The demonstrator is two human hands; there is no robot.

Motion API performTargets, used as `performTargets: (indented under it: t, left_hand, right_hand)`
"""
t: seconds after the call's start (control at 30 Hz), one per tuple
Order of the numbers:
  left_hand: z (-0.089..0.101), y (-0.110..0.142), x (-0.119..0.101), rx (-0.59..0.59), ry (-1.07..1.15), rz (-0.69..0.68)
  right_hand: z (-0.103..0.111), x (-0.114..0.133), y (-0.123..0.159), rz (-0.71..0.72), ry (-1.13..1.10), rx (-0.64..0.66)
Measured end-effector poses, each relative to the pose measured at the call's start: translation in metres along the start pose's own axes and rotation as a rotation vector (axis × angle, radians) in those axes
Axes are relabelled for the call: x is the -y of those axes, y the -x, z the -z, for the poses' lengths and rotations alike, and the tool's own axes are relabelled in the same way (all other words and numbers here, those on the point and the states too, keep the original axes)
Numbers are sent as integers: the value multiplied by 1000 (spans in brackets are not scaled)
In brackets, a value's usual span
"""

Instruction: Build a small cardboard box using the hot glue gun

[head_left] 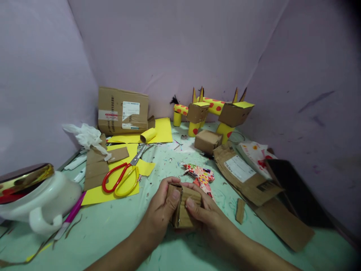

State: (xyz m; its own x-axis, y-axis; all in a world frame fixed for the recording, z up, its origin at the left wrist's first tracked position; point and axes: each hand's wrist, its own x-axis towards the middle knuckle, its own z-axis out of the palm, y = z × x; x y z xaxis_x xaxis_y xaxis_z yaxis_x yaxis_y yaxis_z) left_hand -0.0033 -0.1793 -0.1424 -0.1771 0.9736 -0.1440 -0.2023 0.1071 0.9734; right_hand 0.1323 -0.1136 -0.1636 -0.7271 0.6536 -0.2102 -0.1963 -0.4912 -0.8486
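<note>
A small brown cardboard box (186, 209) is held between both hands, low in the middle of the head view. My left hand (163, 205) wraps its left side, with the thumb pressed on the edge of a folded panel. From the right, my right hand (204, 210) grips it, its thumb lying on the front face. A seam runs down between the two thumbs. Fingers behind the box are mostly hidden. Just beyond the hands lies a floral patterned piece (201, 175). Scissors (126, 169) with red and yellow handles rest to the left on yellow paper (93, 195).
Two giraffe-like cardboard figures (216, 107) stand at the back, near another small box (208, 141). A large carton (124, 109) leans on the back wall. A white mug (56, 195) sits at left. Flattened cardboard (284, 222) and a dark flat panel (293, 188) lie at right.
</note>
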Motion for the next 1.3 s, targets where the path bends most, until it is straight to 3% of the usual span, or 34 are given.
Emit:
performTargets:
  t: [0.1,0.3,0.43,0.93,1.3]
  left_hand:
    - [5,-1,0,66,40,1]
    - [22,-10,8,344,234,-7]
    - [28,-12,8,419,232,-37]
    - [20,-3,-4,308,91,-47]
    - [19,-3,-4,290,75,-35]
  right_hand:
    - [-4,4,2,-31,-76,7]
    - [-5,9,3,-18,-116,46]
    - [-3,8,2,-10,-94,49]
    - [-3,8,1,-20,-63,40]
    - [0,8,-2,13,-9,59]
